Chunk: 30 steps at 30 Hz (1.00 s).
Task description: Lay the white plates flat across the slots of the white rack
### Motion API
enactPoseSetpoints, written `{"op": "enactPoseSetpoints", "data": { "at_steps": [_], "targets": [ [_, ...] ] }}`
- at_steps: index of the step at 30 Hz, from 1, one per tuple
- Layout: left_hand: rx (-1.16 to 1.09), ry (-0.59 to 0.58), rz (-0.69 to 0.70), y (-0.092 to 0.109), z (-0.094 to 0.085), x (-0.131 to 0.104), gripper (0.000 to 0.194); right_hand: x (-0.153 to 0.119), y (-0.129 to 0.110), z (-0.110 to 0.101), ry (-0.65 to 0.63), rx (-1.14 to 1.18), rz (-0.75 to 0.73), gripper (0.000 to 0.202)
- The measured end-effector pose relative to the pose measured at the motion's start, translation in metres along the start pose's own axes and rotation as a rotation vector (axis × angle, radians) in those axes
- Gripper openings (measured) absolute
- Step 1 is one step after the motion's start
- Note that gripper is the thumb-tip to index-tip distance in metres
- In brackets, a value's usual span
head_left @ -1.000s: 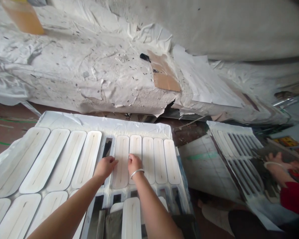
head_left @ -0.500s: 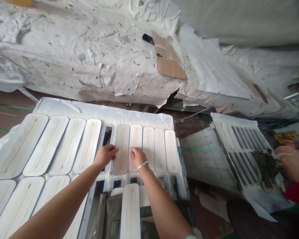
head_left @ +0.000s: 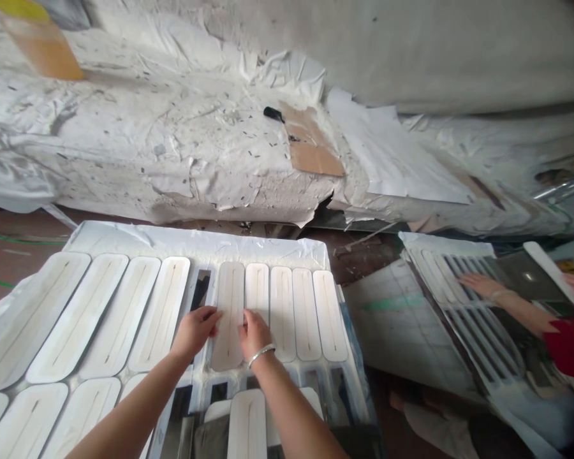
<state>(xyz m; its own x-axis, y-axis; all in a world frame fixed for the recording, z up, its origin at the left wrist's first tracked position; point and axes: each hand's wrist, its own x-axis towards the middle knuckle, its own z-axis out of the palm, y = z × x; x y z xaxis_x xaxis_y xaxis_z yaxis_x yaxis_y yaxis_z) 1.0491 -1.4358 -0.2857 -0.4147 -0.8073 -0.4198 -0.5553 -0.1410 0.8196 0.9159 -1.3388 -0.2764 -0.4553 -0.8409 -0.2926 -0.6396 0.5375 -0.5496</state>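
Note:
A long white panel (head_left: 228, 293) with rounded ends and a thin line down its middle lies in the back row on a white-covered board (head_left: 119, 234). Its left edge is pinched by the fingers of my left hand (head_left: 199, 331). At the right edge, my right hand (head_left: 256, 338), with a silver bangle on the wrist, grips the same panel with curled fingers. A dark slot (head_left: 201, 288) shows just left of it. More such panels (head_left: 282, 312) sit close on the right, and wider ones (head_left: 159, 312) on the left. One loose panel (head_left: 247, 424) lies nearer me on dark material.
Behind the board runs a bench (head_left: 196, 166) under crumpled white covering, bearing cardboard (head_left: 313, 143), a black object (head_left: 273, 114) and a yellow-lidded container (head_left: 41, 44). On the right, a co-worker's hand (head_left: 483, 287) reaches over another slotted board (head_left: 442, 239); their other hand holds a white panel.
The view has tilted up, so the board sits lower. My hands remain at the same panel's sides. The co-worker's one hand has come over their board, and a white panel has appeared in the other.

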Motion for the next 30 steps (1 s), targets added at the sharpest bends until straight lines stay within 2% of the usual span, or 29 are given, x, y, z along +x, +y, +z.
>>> {"op": "enactPoseSetpoints", "data": {
  "at_steps": [5,10,13,16,20,25,30],
  "targets": [
    [0.041,-0.031,-0.04,0.002,0.002,0.001,0.03,0.002,-0.003,0.004,0.009,0.005,0.114,0.043],
    [0.26,-0.054,0.056,0.009,0.002,0.007,0.025,0.002,-0.001,0.006,0.044,0.065,0.163,0.028],
    [0.24,-0.127,0.023,0.01,-0.001,0.01,0.023,0.0,-0.005,0.007,0.041,0.017,0.17,0.025],
    [0.21,-0.136,-0.02,0.012,-0.003,0.011,0.023,-0.001,-0.015,0.003,-0.001,-0.089,0.178,0.028],
    [0.405,-0.104,-0.046,0.021,-0.004,0.012,0.025,-0.003,-0.023,-0.005,-0.114,-0.234,0.156,0.03],
    [0.44,-0.168,-0.13,0.028,-0.007,0.02,0.023,-0.014,-0.003,-0.004,-0.168,-0.17,0.074,0.03],
    [0.451,-0.169,-0.14,0.023,-0.009,0.023,0.02,-0.037,0.02,0.005,-0.107,-0.038,0.034,0.022]
  ]
}}
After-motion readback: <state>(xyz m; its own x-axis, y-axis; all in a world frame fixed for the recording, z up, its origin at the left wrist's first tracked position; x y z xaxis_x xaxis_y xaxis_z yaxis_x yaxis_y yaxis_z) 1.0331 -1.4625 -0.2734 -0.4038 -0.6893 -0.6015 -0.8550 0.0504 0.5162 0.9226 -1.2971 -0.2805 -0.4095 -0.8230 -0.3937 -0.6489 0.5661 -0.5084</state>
